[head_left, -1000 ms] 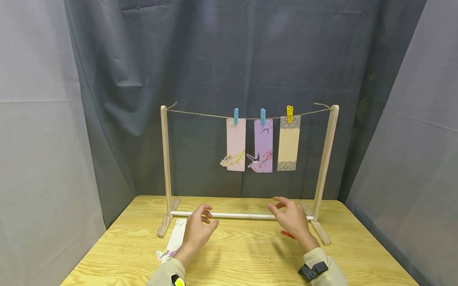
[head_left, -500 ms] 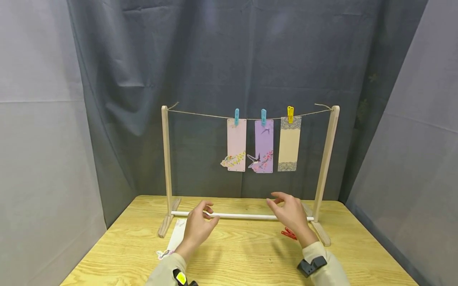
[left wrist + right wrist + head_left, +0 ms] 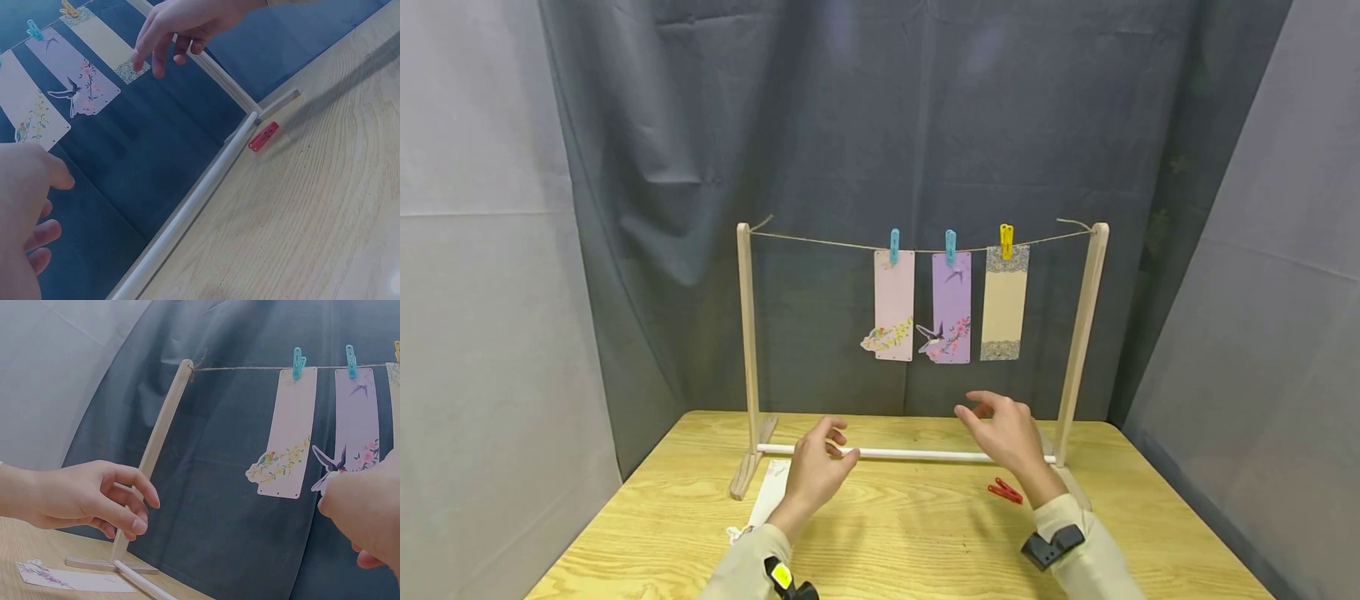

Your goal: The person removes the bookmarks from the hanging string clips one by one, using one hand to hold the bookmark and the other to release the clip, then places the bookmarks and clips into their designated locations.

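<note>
Left hand (image 3: 817, 471), right hand (image 3: 1006, 432): empty, fingers loose. Right sits higher than earlier; red clip (image 3: 1005, 491) below it uncovered. Only right-wrist view shows card (image 3: 78, 579) whole, beneath left.

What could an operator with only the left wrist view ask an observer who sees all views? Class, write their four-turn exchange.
Operator: Is any card not hanging?
Observer: Yes. A white card with purple flowers lies on the table, near the left hand.
Operator: I see one wooden upright. Is there another?
Observer: Yes, the left upright stands at the other end of the white rod.
</note>
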Tool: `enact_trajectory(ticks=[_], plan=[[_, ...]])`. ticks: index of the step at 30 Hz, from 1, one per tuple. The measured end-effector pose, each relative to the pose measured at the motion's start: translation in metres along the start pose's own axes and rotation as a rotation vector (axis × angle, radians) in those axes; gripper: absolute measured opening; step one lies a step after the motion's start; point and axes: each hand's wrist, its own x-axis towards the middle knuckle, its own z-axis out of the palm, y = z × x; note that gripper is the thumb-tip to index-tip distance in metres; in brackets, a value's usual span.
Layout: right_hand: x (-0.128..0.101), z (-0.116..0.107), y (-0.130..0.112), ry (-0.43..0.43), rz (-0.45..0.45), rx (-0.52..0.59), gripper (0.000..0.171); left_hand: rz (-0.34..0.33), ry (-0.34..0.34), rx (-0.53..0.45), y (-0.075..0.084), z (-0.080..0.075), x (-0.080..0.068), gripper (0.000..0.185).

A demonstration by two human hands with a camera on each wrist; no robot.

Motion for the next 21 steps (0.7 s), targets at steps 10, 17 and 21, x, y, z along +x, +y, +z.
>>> enact_trajectory(ticks=[10, 17, 21], plan=[[0.006, -0.009, -0.006, 0.007, -0.019, -0.021, 0.051, 0.006, 0.003, 0.005, 0.003, 0.003, 0.004, 0.038], [0.008, -0.017, -0.010, 0.011, -0.055, -0.041, 0.051, 0.006, 0.001, 0.009, 0.004, 0.005, 0.005, 0.039], [0.009, -0.018, -0.013, 0.009, -0.056, -0.050, 0.051, 0.003, 0.007, 0.013, 0.004, 0.004, 0.005, 0.038]])
